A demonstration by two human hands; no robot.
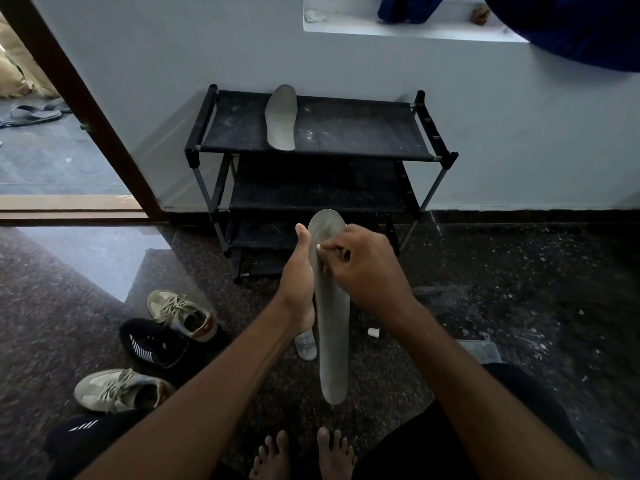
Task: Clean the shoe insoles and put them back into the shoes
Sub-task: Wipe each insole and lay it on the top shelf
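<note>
Head view: the left hand (298, 285) grips the insole (332, 341) by its left edge, thumb lying up along the rim. Its fingers are hidden behind the insole. The insole stands nearly upright in front of the person, heel end down, above the floor and not in any shoe. The right hand (367, 271) is curled over the insole's upper part and pinches a white bit (318, 247) against its face. The bit is too small to say what it is. A clear bottle (306, 344) lies on the floor, half hidden behind the left wrist and the insole. A small white cap (373, 332) sits on the floor just right of the insole. A clear box (481, 351) is partly covered by the right forearm.

The second insole (281, 117) lies on the top shelf of the black rack (363, 133) against the wall; the hands block part of the lower shelves. On the floor at left are a beige shoe (183, 315), a black shoe (152, 342) touching it, and another beige shoe (121, 389) nearer the person. Blue cloth (571, 26) is cut off at the top right edge, and slippers (34, 114) lie beyond the doorway
</note>
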